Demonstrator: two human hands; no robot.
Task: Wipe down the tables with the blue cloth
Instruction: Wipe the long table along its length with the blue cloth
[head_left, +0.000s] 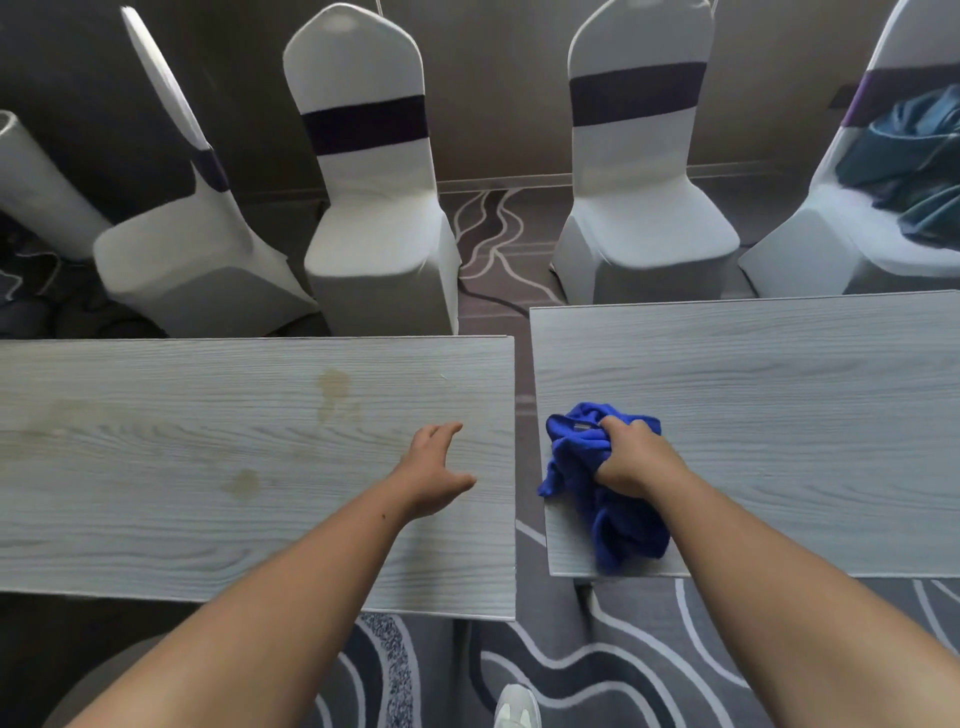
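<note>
Two pale wood-grain tables stand side by side with a narrow gap between them. The blue cloth (602, 488) lies crumpled on the near left corner of the right table (779, 395), and my right hand (631, 457) is closed on its top. My left hand (434, 470) hovers with fingers spread over the right end of the left table (182, 467), holding nothing. Yellowish stains (332, 395) mark the left table, some ahead of my left hand and some further left.
Several white-covered chairs (379, 208) with dark sashes stand behind the tables. The far right chair holds a heap of teal fabric (914, 166). Patterned carpet shows in the gap and below. A white shoe (517, 706) is at the bottom edge.
</note>
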